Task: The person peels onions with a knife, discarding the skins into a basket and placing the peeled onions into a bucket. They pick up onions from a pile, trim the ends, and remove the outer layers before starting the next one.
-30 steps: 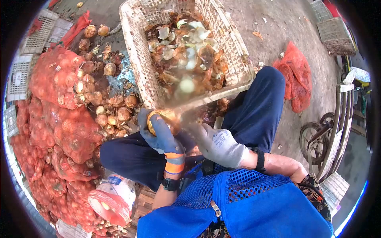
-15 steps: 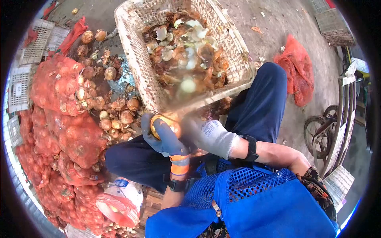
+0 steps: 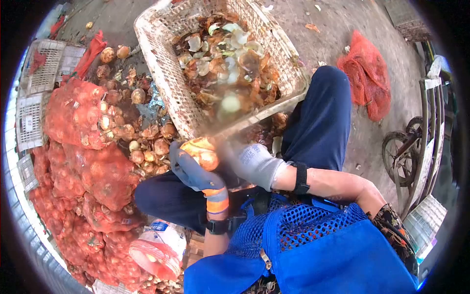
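An onion (image 3: 200,153) with golden-brown skin rests in my left hand (image 3: 185,167), whose grey-blue gloved fingers curl around its left side and underside. Close to the onion's right side is my right hand (image 3: 250,160) in a pale grey knit glove. Motion smears its fingers, so whether they touch the onion or hold anything is not clear. Just beyond both hands stands a dirty white plastic crate (image 3: 171,93), with onion skins (image 3: 235,59) heaped inside.
Red mesh sacks of onions (image 3: 105,171) pile up on my left, beside loose onions (image 3: 159,146) on the ground. An empty-looking red mesh bag (image 3: 364,73) lies at right, near a wheeled cart (image 3: 401,152). My knee (image 3: 325,103) is against the crate's corner.
My left thumb has moved off the front of the onion, exposing more of it. My right hand has shifted slightly left. The whole view has tilted a little.
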Available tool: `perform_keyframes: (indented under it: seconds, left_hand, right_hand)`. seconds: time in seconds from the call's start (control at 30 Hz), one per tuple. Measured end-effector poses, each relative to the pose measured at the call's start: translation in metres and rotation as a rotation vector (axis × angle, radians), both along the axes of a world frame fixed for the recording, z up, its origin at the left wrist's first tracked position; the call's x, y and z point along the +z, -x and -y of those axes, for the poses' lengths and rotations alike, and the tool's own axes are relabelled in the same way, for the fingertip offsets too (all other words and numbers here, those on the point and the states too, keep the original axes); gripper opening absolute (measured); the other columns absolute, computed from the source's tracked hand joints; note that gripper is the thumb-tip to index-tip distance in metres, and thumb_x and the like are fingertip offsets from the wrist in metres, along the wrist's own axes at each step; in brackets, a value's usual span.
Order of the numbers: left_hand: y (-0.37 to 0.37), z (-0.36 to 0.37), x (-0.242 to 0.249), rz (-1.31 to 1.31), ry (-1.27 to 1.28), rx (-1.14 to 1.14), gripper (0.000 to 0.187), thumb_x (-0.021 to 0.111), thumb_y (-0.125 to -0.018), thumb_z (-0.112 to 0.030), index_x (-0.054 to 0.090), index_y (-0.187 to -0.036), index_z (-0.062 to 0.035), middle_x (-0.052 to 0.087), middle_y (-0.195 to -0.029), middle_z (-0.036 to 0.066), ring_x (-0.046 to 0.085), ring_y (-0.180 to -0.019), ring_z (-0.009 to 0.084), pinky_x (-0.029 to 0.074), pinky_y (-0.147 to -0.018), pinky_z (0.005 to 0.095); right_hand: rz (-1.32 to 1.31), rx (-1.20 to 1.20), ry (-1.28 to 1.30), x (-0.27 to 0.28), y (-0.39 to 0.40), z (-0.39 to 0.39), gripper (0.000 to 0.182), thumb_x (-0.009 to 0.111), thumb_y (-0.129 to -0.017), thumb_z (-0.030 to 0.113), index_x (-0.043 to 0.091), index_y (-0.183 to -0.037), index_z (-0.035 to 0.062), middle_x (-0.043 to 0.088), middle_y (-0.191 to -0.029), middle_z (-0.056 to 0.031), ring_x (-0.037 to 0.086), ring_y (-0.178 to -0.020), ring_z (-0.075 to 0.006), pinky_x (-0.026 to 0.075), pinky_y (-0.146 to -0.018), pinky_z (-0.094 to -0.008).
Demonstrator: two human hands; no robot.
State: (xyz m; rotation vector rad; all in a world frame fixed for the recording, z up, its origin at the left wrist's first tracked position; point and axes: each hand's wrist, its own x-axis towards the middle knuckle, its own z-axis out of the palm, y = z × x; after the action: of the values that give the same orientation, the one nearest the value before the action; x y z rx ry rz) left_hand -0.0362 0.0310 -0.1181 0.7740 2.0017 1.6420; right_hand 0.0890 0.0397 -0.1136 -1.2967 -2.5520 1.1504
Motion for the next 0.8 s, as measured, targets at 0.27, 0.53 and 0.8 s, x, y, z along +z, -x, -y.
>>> perform_keyframes:
  seconds: [0.27,0.53,0.8]
  left_hand:
    - [0.016,0.000,-0.012,0.036,-0.047,-0.057,0.047,0.041,-0.097,-0.033,0.054,-0.117,0.0077,0.051,-0.118,0.018,0.050,-0.107,0.0247,0.041,-0.093,0.0372]
    - [0.029,0.011,-0.011,0.455,-0.225,-0.100,0.050,0.042,-0.095,-0.040,0.049,-0.124,-0.0008,0.053,-0.120,0.014,0.052,-0.108,0.0252,0.045,-0.091,0.0385]
    - [0.041,0.027,0.013,1.066,-0.319,-0.170,0.060,0.038,-0.091,-0.054,0.051,-0.124,-0.0045,0.056,-0.121,0.012,0.055,-0.107,0.0268,0.044,-0.093,0.0418]
  right_hand:
    - [0.071,-0.127,-0.095,-0.005,0.008,0.006,0.033,0.052,-0.082,0.007,0.045,-0.114,0.0030,0.060,-0.091,-0.0183,0.065,-0.072,-0.0310,0.052,-0.056,-0.0399]
    - [-0.269,-0.270,-0.094,-0.178,0.044,0.006,0.041,0.056,-0.083,0.021,0.039,-0.111,-0.0025,0.061,-0.083,-0.0269,0.061,-0.077,-0.0412,0.048,-0.068,-0.0484]
    - [-0.929,-0.657,0.993,0.026,0.020,-0.001,0.045,0.056,-0.090,0.041,0.042,-0.111,0.0041,0.057,-0.075,-0.0085,0.057,-0.056,-0.0154,0.047,-0.048,-0.0276]
